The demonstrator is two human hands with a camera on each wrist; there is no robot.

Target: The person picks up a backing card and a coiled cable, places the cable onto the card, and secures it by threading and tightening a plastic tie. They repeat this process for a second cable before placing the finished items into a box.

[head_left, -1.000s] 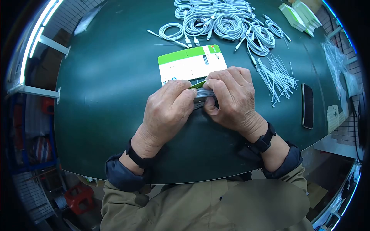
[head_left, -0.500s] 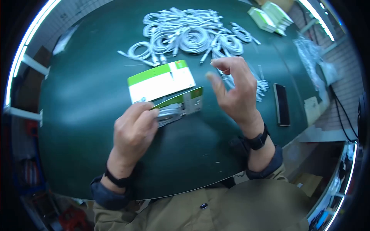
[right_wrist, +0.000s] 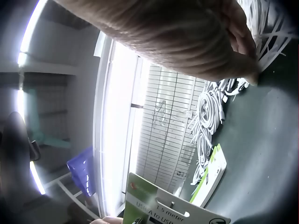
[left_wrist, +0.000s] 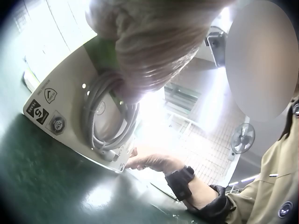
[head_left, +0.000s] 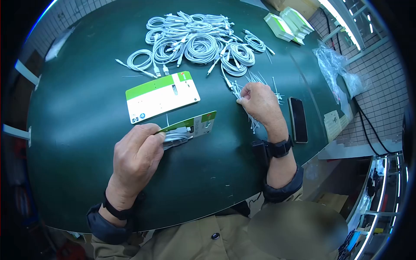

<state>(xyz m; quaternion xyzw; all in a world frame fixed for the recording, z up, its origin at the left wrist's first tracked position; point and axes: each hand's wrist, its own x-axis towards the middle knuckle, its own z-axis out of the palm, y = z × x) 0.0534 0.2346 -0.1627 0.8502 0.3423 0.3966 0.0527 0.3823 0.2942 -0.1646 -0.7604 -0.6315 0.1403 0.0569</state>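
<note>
My left hand (head_left: pixel 138 151) grips a green and white packaging card (head_left: pixel 207 122) by its left end, thumb over a coiled grey USB cable (left_wrist: pixel 96 112) that lies against the card's face. A thin white cable tie (head_left: pixel 167 118) sticks out behind the card's top edge. The right wrist view shows "1.5 meter" printed on the held card (right_wrist: pixel 154 205). Over at the loose white cable ties (head_left: pixel 251 121), my right hand (head_left: pixel 261 104) has its thumb and fingers curled together, pinching at the pile. Its fingertips partly hide the ties there.
A second green and white card (head_left: pixel 162 99) lies flat beyond the held one. Coiled cables (head_left: pixel 201 47) are heaped at the back. A phone (head_left: pixel 298 120) lies right of the ties; folded cards (head_left: pixel 290 27) and clear plastic bags (head_left: pixel 336 69) are farther back right.
My right hand let go of the card and cable, lifted away to the right and came down on the cable ties. The left hand keeps hold of the card. The head view has shifted right.
</note>
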